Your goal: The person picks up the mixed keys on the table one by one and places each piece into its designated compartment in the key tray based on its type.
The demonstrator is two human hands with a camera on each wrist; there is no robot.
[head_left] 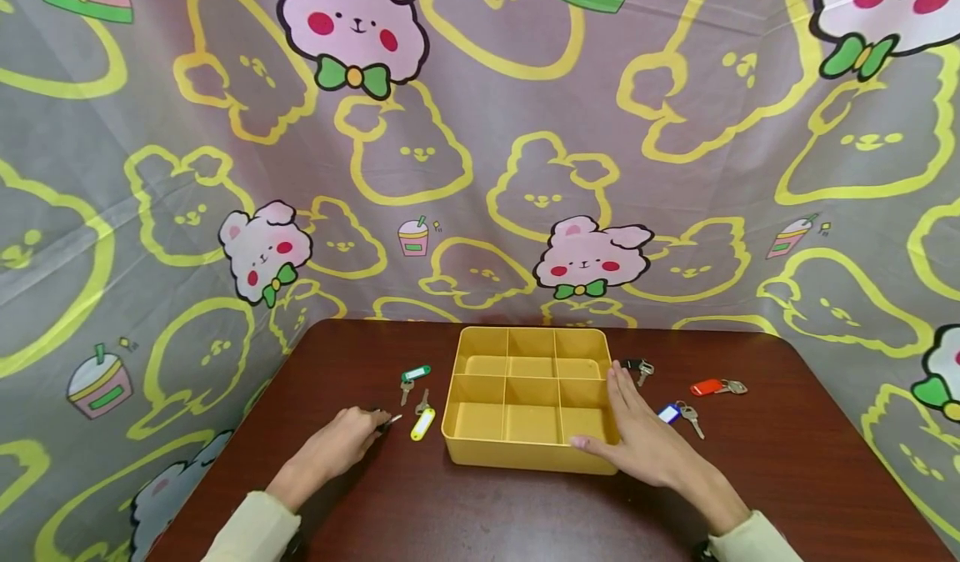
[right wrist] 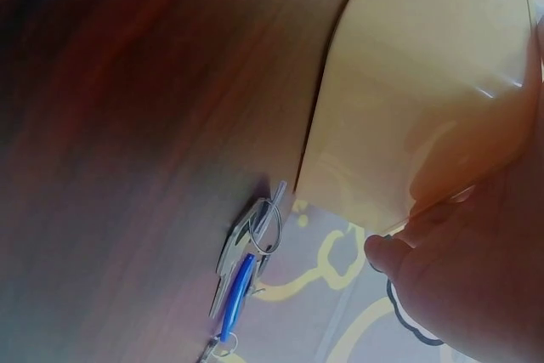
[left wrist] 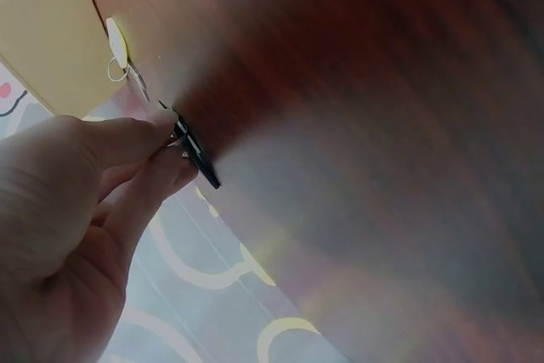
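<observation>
My left hand (head_left: pixel 341 444) pinches a key tag (left wrist: pixel 197 152), black with a pale strip, between thumb and fingertips, low over the table. In the head view its keys, if any, are mostly hidden by the fingers. Beside that hand lie a key with a yellow tag (head_left: pixel 423 424) and a key with a green tag (head_left: pixel 416 373). My right hand (head_left: pixel 647 441) rests on the right front corner of a yellow six-compartment box (head_left: pixel 525 455). Its fingers lie straight along the right rim and the thumb reaches over the front rim. The compartments hold nothing visible.
Right of the box lie keys with a black tag (head_left: pixel 632 363), a blue tag (head_left: pixel 669 413) and a red tag (head_left: pixel 705 388). Everything stands on a dark reddish-brown table (head_left: pixel 420 512). A patterned cloth (head_left: pixel 480 162) hangs around its back and sides.
</observation>
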